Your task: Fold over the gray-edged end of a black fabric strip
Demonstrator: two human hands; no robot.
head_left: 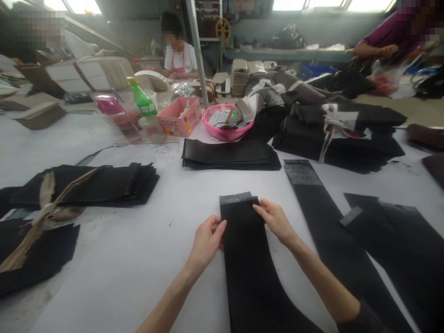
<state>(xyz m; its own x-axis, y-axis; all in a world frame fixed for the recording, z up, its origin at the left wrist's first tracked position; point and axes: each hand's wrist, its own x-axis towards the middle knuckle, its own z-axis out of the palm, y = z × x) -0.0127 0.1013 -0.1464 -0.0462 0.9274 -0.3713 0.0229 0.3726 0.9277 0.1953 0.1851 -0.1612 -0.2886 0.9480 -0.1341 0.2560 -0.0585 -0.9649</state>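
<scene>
The head view shows, at the left of the frame, a black bundle [104,185] bound with a cloth tie [46,213] on the white table [114,277]; above it, in the upper left, stand a green bottle [144,99] and a pink box [169,124], which a careless sweep of an arm might upset. Just left of the lower centre, the left hand [208,237] has its grip closed at the left edge of a long black piece [246,263], thumb on top. That piece runs from the middle of the frame down to the bottom edge, and a grey band [236,198] juts beyond its top end, out of line with the black edge. With the layers offset like this, an uneven pull from either side could skew them further. The right hand [275,219] pinches the upper right corner between thumb and fingers; holding so little material, this grip could slip or crease the corner. Farther right, a black strip [322,222] and overlapping black pieces [398,249] lie near the right forearm, so the sleeve [369,319] could drag them askew.
</scene>
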